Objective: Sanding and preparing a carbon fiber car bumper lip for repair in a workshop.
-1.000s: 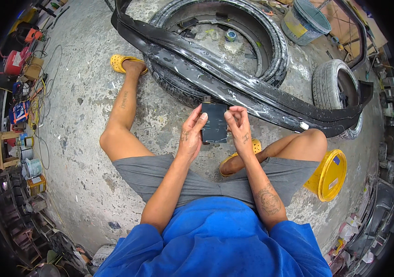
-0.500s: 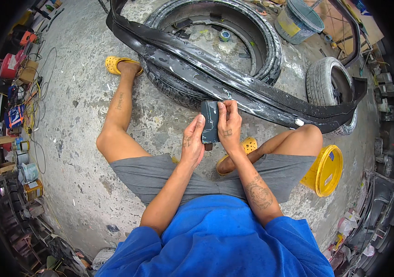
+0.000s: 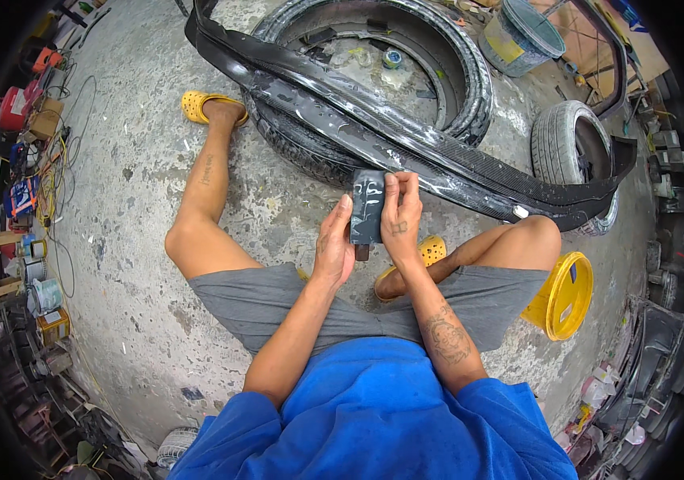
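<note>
Between my two hands is a dark grey-green sheet of sandpaper (image 3: 367, 212), wet, with pale streaks on its face. My left hand (image 3: 334, 244) grips its left edge, thumb pointing up. At the other edge, the fingers and thumb of my right hand (image 3: 400, 214) pinch the sheet near its upper corner. A small brown block (image 3: 363, 253) pokes out below the sheet; whether the paper wraps round it is hidden. Just beyond my hands lies a long black car body trim piece (image 3: 342, 128) with a woven carbon-like surface, wet and smeared with whitish residue.
The trim rests across a large tyre (image 3: 470, 104) and reaches a smaller tyre (image 3: 554, 148) at right. A roll of tape (image 3: 391, 58) sits inside the large tyre. A grey bucket (image 3: 522, 36) stands far right, a yellow bucket (image 3: 570, 296) beside my right knee. Cables and cans line the left.
The sandpaper has tilted a little, its top edge rising slightly and the streaks shifting. More of the brown block shows below it. Both hands keep their hold.
</note>
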Tool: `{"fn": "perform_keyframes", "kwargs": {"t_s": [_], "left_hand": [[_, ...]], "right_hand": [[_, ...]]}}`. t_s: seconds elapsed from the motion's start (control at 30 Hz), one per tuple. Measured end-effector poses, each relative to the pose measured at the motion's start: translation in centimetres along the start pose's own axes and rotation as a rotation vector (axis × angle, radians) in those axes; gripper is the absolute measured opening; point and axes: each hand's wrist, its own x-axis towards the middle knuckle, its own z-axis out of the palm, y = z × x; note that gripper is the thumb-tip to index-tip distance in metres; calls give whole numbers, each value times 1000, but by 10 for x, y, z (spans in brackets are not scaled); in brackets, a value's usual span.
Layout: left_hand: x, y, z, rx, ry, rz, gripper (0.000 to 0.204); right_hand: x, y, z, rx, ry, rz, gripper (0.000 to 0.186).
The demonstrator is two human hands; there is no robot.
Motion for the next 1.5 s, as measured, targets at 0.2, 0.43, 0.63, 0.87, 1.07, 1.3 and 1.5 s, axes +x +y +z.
{"fn": "perform_keyframes", "kwargs": {"t_s": [0.2,0.43,0.63,0.87,1.07,1.3,1.5], "left_hand": [[4,-2,-3,130,52,143,50],[13,18,-23,265,-57,77,52],[10,27,-20,173,-119,157,58],[9,42,-22,408,-134,18,58],[8,36,-32,439,-240,22,52],[20,3,-28,36,-82,132,52],[18,10,-26,154,-22,130,40]], "right_hand": [[6,11,-7,29,99,119,22],[32,1,-65,573,-546,627,41],[17,1,-68,698,-407,672,34],[34,-4,-83,188,-638,393,34],[40,-12,-80,39,-897,441,18],[-3,6,-28,359,-247,296,15],[-2,10,-25,190,-263,332,23]]}}
